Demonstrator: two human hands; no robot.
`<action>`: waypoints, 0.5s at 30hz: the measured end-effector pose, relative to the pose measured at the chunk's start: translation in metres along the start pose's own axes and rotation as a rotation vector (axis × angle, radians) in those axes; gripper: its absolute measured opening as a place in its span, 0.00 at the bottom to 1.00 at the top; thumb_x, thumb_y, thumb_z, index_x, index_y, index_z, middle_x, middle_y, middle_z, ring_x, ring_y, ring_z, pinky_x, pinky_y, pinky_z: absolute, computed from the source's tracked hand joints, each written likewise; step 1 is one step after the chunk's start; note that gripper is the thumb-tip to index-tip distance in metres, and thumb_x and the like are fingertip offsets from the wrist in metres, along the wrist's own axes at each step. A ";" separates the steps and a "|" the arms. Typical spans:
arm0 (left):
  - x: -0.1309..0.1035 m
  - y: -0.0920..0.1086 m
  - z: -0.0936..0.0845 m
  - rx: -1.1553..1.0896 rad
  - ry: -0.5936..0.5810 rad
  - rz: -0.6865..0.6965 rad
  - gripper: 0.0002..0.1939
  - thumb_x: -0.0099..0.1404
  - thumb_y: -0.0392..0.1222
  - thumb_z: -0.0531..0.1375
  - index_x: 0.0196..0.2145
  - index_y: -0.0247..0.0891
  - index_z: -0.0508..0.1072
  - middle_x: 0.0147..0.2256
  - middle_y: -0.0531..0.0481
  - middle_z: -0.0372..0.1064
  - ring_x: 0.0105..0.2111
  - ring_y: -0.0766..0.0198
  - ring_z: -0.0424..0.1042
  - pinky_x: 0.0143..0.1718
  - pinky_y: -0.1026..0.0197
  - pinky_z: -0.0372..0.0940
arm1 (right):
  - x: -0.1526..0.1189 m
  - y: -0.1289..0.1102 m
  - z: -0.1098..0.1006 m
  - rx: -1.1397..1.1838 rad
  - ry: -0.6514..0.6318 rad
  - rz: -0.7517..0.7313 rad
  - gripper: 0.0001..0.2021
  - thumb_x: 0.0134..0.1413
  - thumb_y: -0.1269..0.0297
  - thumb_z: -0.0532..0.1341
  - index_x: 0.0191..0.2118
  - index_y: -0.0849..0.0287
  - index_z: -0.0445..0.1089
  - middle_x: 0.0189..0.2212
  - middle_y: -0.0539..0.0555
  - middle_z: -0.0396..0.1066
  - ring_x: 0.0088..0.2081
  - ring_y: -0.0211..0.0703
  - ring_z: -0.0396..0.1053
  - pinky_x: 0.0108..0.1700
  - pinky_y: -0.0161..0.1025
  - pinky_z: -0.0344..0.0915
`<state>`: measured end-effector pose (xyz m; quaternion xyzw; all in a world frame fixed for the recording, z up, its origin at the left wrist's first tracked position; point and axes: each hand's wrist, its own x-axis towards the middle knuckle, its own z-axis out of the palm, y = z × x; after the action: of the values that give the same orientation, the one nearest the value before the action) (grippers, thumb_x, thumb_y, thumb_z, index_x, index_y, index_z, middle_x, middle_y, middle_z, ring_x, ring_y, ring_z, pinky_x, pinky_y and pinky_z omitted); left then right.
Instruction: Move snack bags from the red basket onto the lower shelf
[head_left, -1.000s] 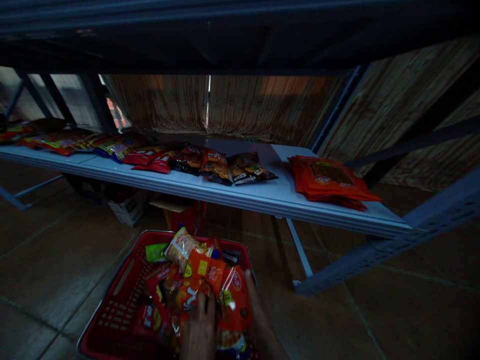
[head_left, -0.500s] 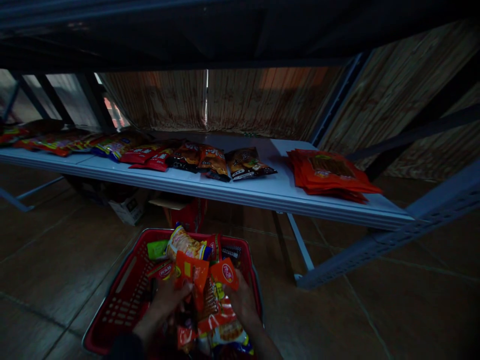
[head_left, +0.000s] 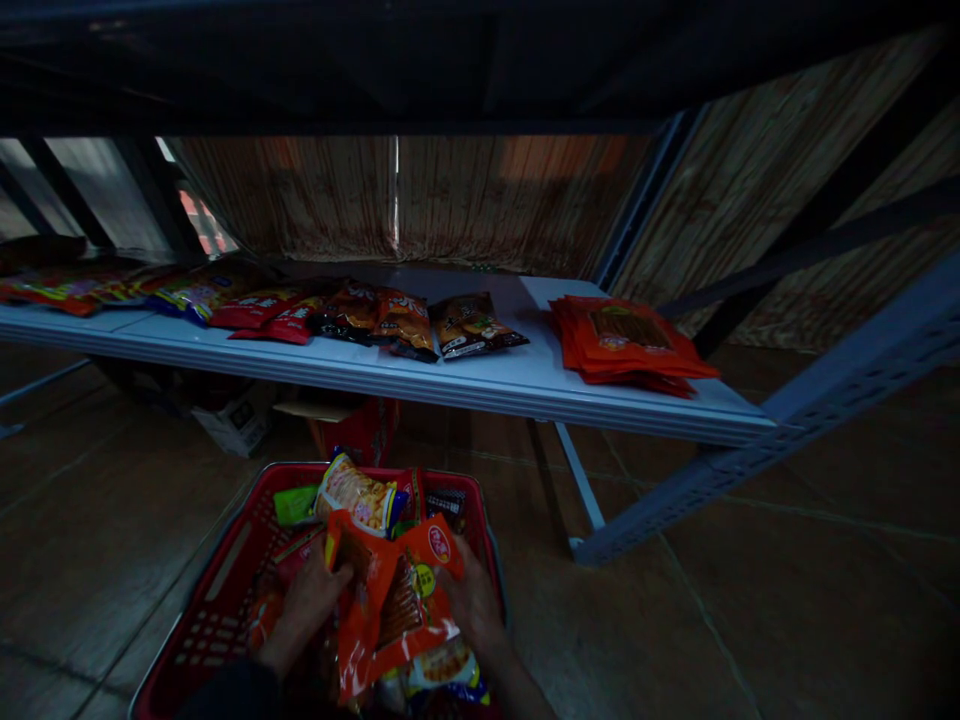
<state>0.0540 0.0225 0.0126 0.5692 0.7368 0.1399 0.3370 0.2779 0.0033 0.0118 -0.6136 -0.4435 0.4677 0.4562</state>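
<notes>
Over the red basket [head_left: 217,580] my left hand [head_left: 309,598] is closed on the left edge of an orange snack packet [head_left: 354,555]. My right hand [head_left: 474,602] grips the right side of another orange snack packet [head_left: 409,605], which has a round yellow mark and brown sticks in its window. The two packets overlap between my hands. Behind them in the basket lie a yellow-and-blue snack bag [head_left: 358,495] and a green packet [head_left: 295,505]. Below my right hand is another bag [head_left: 444,665], partly covered.
A blue-white shelf [head_left: 525,375] spans the view above the basket. On it lie a stack of orange packets [head_left: 626,338], a dark brown bag [head_left: 474,325] and several other snack bags. A slanting rack post [head_left: 675,495] stands at right. Boxes [head_left: 236,418] sit under the shelf.
My left hand has shifted left and its orange packet now overlaps the right one more openly. The shelf and basket have slid left in view.
</notes>
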 end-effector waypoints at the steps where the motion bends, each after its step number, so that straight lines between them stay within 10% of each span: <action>1: 0.000 0.002 0.000 -0.027 0.006 -0.023 0.28 0.57 0.39 0.50 0.55 0.26 0.55 0.51 0.36 0.64 0.52 0.56 0.64 0.51 0.59 0.58 | 0.001 -0.001 -0.002 -0.001 -0.024 -0.028 0.22 0.39 0.57 0.61 0.44 0.58 0.69 0.38 0.56 0.75 0.40 0.53 0.71 0.43 0.44 0.67; 9: -0.019 0.049 -0.025 -0.870 -0.018 -0.254 0.16 0.60 0.40 0.51 0.45 0.34 0.65 0.35 0.43 0.75 0.35 0.56 0.74 0.33 0.58 0.67 | 0.002 -0.041 -0.039 0.114 -0.036 -0.043 0.18 0.44 0.53 0.60 0.39 0.60 0.69 0.35 0.56 0.76 0.36 0.50 0.72 0.36 0.42 0.69; 15: -0.046 0.031 0.009 -0.968 0.004 -0.396 0.14 0.55 0.34 0.52 0.41 0.33 0.66 0.31 0.44 0.75 0.34 0.56 0.75 0.34 0.58 0.68 | 0.005 -0.066 -0.069 -0.042 0.210 -0.155 0.19 0.43 0.49 0.58 0.35 0.60 0.71 0.30 0.56 0.76 0.32 0.48 0.72 0.32 0.39 0.69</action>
<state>0.0889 -0.0117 0.0401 0.1976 0.6819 0.3989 0.5803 0.3386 0.0103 0.0852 -0.6326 -0.4490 0.3549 0.5219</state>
